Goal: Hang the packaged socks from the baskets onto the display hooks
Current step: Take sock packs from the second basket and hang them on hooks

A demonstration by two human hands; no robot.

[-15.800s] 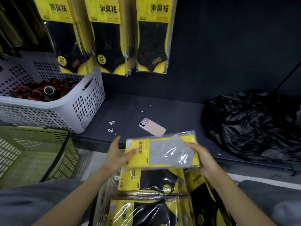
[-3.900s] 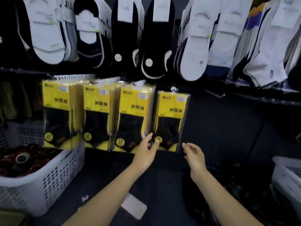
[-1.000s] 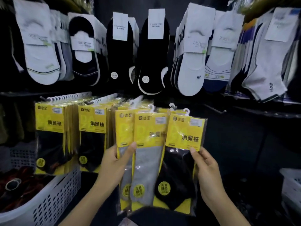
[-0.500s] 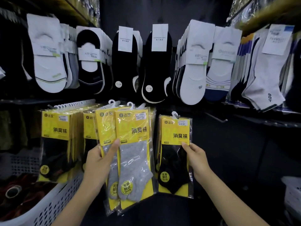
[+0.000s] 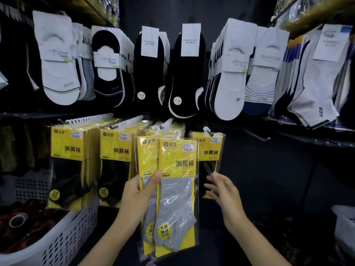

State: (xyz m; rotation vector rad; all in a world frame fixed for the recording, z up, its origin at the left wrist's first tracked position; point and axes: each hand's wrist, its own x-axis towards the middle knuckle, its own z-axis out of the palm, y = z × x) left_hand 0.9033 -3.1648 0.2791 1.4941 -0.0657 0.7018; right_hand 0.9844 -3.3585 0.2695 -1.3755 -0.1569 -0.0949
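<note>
The left hand [image 5: 137, 200] pinches 2 grey packs [image 5: 177, 191] at their left edge, thumb across the front and fingers behind. The packs stand upright and fanned, the front one overlapping the rear. Their tops reach the height of the hooks, but I cannot tell whether either is hung. The right hand [image 5: 223, 192] is loose and spread and holds nothing. It is blurred, just beside the packs' right edge, in front of the lower part of a hung black pack [image 5: 210, 150].

To the right of that pack a bare hook [image 5: 257, 135] juts out, with dark open wall around it. To the left it is tight: 2 full rows of yellow packs [image 5: 67, 150] hang close against the grey ones. Overhead, a rail of loose socks [image 5: 188, 73] hangs low, toes near the hook tips. A white basket [image 5: 63, 239] sits under the rows at lower left, and the corner of another basket [image 5: 344, 223] shows at the right edge.
</note>
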